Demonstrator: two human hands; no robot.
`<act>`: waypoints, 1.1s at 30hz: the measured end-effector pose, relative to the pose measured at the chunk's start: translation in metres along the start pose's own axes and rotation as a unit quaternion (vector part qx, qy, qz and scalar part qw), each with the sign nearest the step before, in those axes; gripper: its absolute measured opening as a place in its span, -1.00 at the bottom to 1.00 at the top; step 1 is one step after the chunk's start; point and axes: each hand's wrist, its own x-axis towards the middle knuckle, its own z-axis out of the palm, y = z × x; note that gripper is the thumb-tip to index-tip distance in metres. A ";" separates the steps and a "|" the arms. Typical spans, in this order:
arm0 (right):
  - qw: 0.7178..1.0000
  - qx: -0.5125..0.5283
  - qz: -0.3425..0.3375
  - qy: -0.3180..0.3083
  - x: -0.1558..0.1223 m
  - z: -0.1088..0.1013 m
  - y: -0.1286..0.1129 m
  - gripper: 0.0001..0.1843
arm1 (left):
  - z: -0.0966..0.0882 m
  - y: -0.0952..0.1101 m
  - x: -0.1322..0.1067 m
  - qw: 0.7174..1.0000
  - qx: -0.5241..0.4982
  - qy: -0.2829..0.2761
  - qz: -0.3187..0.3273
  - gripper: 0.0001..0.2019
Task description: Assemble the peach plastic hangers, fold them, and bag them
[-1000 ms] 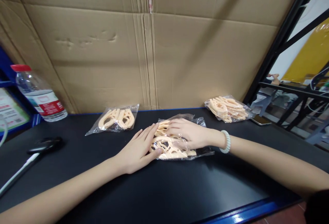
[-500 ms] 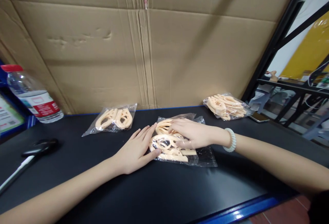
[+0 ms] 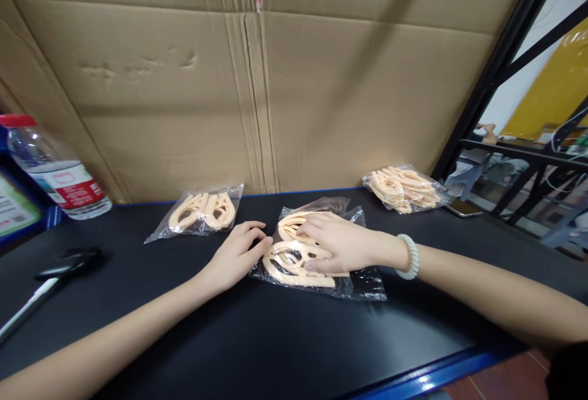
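Note:
A clear plastic bag (image 3: pixel 362 286) with pale, cream-coloured openwork pieces (image 3: pixel 289 259) inside lies flat on the dark table. My right hand (image 3: pixel 342 241), with a beaded bracelet at its wrist, rests across the top of this bag; its fingers are apart and lie over the pieces, hiding some of them. Just left of the bag is my left hand (image 3: pixel 239 253), resting on the tabletop with fingers loosely bent and thumb apart. Its thumb tip is close to the bag's left edge; I cannot tell whether they touch.
Behind on the left lies another bag of pale pieces (image 3: pixel 202 211), and a fuller bag (image 3: pixel 404 188) lies at the back right near a phone-like flat object (image 3: pixel 463 207). A red-capped bottle (image 3: pixel 64 173) and a black object with a white handle (image 3: pixel 68 263) are left. Cardboard (image 3: pixel 184 94) stands behind.
My left hand has slid left off the bag and its fingers have bent. The bag's left edge now shows. My right hand stays on the bag, shifted slightly left.

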 end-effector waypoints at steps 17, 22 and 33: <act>0.988 -0.104 0.109 0.035 0.035 0.012 -0.030 -0.49 | 0.002 0.001 0.000 1.000 0.000 0.024 -0.003 -0.65; 0.981 -0.132 0.133 -0.058 0.047 0.001 -0.034 -0.57 | 0.002 0.000 0.000 1.000 -0.001 0.023 -0.003 -0.65; 0.963 -0.135 0.160 -0.171 0.069 -0.019 -0.042 -0.69 | 0.004 -0.005 0.001 1.000 0.000 0.022 0.006 -0.67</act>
